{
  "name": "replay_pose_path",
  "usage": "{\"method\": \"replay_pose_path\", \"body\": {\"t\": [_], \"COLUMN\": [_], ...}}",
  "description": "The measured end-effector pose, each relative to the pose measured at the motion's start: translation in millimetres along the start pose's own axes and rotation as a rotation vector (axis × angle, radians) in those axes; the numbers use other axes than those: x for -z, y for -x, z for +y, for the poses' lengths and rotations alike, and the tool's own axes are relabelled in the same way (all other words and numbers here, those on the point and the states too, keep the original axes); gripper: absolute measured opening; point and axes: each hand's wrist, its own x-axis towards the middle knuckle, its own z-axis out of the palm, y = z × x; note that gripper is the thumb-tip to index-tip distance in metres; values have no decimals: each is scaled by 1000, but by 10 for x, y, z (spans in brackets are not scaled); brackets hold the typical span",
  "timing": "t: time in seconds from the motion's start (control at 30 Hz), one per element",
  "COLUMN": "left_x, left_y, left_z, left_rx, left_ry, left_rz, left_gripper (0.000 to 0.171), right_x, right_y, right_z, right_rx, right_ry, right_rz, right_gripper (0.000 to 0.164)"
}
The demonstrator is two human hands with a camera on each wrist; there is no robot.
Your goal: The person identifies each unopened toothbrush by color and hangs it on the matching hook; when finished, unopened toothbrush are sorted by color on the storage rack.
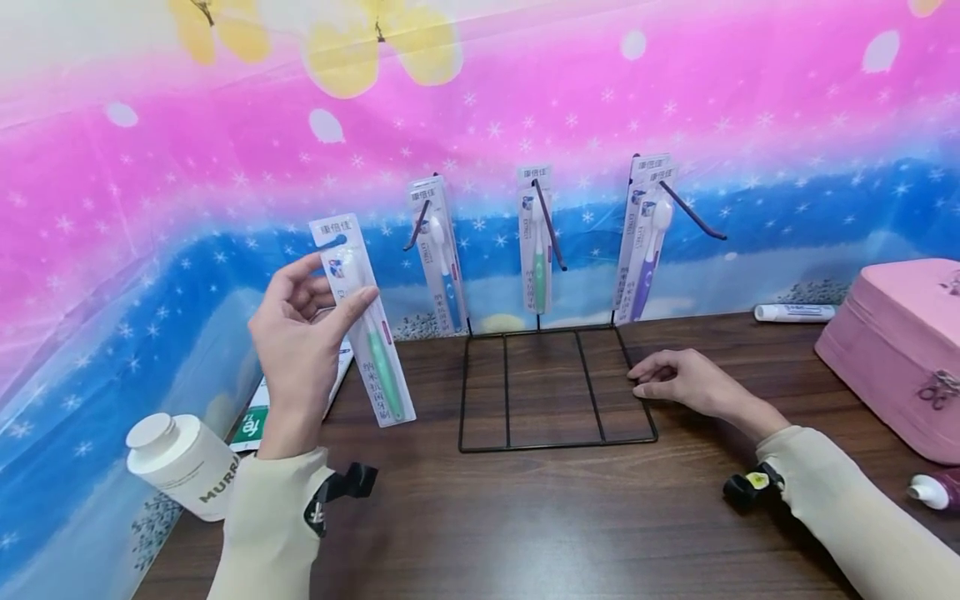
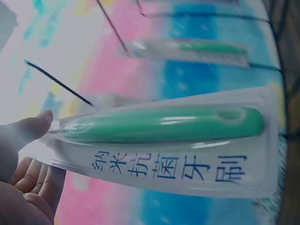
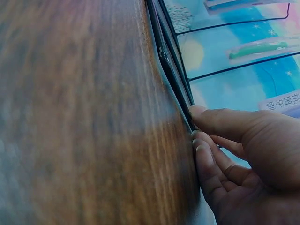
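Observation:
My left hand point(image 1: 303, 333) pinches a packaged green toothbrush point(image 1: 385, 371) by the upper part of its card, thumb across the front. The pack is raised left of a black wire display rack point(image 1: 558, 446), with its hanging hole at the top. In the left wrist view the green handle point(image 2: 173, 124) fills the middle, with a bare hook point(image 2: 58, 83) behind it. My right hand point(image 1: 693, 383) is at the rack's right base side; in the right wrist view, thumb and fingertips pinch the black base wire point(image 3: 176, 84).
On the rack's hooks hang a blue toothbrush point(image 1: 448, 292), a green one point(image 1: 539, 283) and purple ones point(image 1: 643, 283). At left stand a white bottle point(image 1: 187, 467) and a green-and-white tube point(image 1: 251, 425). A pink case point(image 1: 885, 358), a white tube point(image 1: 795, 313) and a dark red tube point(image 1: 948, 492) lie right.

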Motion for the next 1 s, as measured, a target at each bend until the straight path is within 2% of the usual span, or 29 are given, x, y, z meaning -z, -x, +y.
{"method": "replay_pose_path", "body": {"t": [0.13,0.27,0.37,0.5,0.6,0.8,1.0], "left_x": [-49,-140,-273,-510,-682,-954,-1128], "left_y": [136,290,427,587,639,648,663], "left_z": [352,485,512,540,525,448,374], "left_rx": [-55,-140,-167,-149,-138,-115,-93], "left_ry": [71,99,151,189,188,199,223], "left_rz": [3,-58,-152,-294,-365,-428,-449], "left_gripper": [52,49,48,48,47,43,41], "right_x": [-10,-21,-32,-40,-43,-23,2], "right_y": [-5,-6,-7,-10,-16,-15,-12], "right_z": [7,5,6,16,24,13,-9], "right_rx": [4,17,24,23,25,30,24], "right_ry": [0,7,11,9,2,-16,-10], "right_rz": [-1,6,9,11,10,2,1], "right_gripper": [26,25,25,25,26,26,25]}}
